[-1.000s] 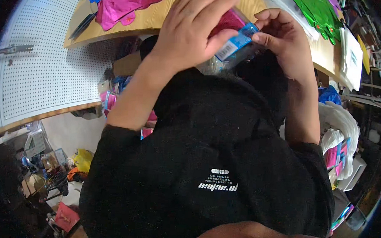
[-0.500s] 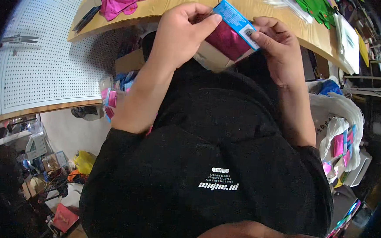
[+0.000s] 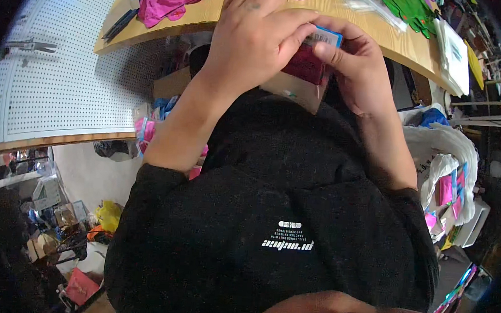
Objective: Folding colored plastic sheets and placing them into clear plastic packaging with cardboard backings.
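Note:
A small clear packet (image 3: 309,67) with shiny magenta cloth inside hangs between my hands, just off the table's near edge. Along its top runs a blue card (image 3: 333,35) with a barcode, now mostly covered by fingers. My right hand (image 3: 359,63) grips the card's right end, thumb on the front and fingers behind. Over the left end lies my left hand (image 3: 255,39), its thumb and forefinger closing on the packet's top. The other left fingers stretch out above, over the table. Behind the packet a brown cardboard piece or box is partly visible.
On the wooden table (image 3: 204,15) lie magenta cloth (image 3: 171,2), dark pen-like sticks (image 3: 119,25), clear bags (image 3: 371,6) and green cloth (image 3: 405,11). A white pegboard (image 3: 77,83) stands at left. A white plastic bag (image 3: 468,152) at right holds similar packets.
My left hand has moved up and right across the card, hiding much of it. The packet has turned and tilted, its lower corner swinging right. My right hand keeps its grip.

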Tool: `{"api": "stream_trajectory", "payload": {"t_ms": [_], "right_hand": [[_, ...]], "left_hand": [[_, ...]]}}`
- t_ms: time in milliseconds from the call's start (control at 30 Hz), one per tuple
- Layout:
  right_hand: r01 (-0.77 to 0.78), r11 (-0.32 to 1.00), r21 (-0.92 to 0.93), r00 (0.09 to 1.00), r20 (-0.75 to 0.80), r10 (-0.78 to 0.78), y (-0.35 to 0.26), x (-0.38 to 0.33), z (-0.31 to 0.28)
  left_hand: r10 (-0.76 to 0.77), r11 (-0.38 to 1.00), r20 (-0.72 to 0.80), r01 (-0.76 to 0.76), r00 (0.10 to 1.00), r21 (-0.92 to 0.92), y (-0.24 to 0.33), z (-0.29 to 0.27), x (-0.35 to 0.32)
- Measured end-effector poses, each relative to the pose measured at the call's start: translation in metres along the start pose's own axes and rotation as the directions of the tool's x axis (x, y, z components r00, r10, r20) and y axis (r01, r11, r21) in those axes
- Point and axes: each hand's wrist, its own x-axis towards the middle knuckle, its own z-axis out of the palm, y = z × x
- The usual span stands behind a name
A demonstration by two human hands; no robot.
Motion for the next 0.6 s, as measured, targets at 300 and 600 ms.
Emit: {"api": "stream_trajectory", "payload": {"t_ms": [300,600], "right_hand": [[0.061,0.977,-0.206,0.996,0.08,-0.045,-0.001,-0.004,-0.005],[0.146,0.894,-0.424,0.986,0.14,-0.095,-0.005,-0.006,-0.005]], "left_hand": [[-0.355,0.925,0.479,0.376,0.803,0.055,0.02,-0.031,0.032],[-0.512,0.688,0.601,0.712,0.614,-0.14,0.021,-0.036,0.043]]}}
